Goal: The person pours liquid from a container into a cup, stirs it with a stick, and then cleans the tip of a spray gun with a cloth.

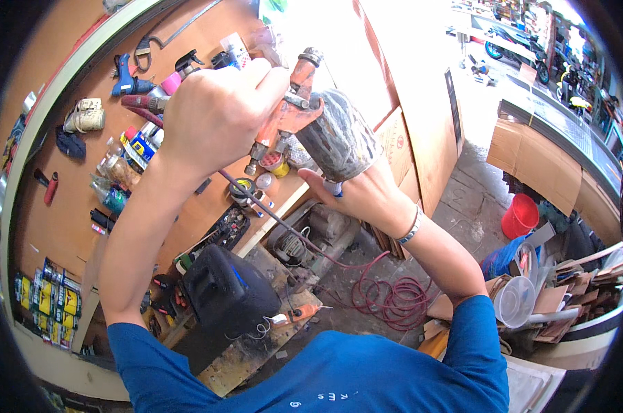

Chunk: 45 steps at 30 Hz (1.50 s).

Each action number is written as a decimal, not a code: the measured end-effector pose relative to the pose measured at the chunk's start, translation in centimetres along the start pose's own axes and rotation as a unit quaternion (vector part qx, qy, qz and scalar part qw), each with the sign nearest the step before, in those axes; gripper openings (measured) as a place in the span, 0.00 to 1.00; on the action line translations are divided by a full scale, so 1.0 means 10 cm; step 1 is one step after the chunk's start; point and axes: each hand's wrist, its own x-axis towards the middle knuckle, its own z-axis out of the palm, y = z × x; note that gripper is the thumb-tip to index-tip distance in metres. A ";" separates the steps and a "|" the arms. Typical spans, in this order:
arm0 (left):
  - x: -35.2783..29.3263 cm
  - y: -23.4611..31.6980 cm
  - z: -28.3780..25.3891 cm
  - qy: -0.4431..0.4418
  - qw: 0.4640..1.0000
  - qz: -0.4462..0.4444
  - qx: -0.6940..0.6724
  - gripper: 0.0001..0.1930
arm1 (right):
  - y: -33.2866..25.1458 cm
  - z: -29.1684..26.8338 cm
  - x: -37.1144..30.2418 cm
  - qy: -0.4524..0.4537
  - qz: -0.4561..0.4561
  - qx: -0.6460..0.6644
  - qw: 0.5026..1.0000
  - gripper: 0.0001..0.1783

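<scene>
An orange spray gun (294, 113) with a paint-streaked metal cup (342, 134) is raised in front of me, tilted, over the edge of the workbench. My left hand (211, 110) is closed around the gun's handle, its fingers partly out of sight. Under the cup, my right hand (370, 196) holds its lower end; most of those fingers are hidden behind it. A small blue and white piece (333, 188) shows by the right thumb, too covered to name. From below the gun a dark red hose (284, 224) runs down to the floor.
The brown workbench (70, 227) on the left carries cans, bottles, a blue heat gun (125, 77) and tape rolls (242, 189). Below stand a black case (232, 289) and coiled hose (394, 299). Cardboard sheets (428, 138), a red bucket (520, 217) and scrap wood are right.
</scene>
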 end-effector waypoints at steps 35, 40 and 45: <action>-0.12 0.26 -0.04 0.056 0.997 -0.042 -0.040 0.05 | -0.35 -0.29 -0.20 -0.014 0.053 -0.013 0.998 0.22; -0.21 0.34 0.27 0.065 0.991 -0.080 -0.082 0.04 | -0.30 -0.40 -0.31 -0.088 0.065 0.007 0.994 0.27; -0.43 0.53 0.81 0.019 0.970 -0.159 -0.181 0.06 | -0.26 -0.73 -0.47 -0.246 0.287 0.175 0.909 0.28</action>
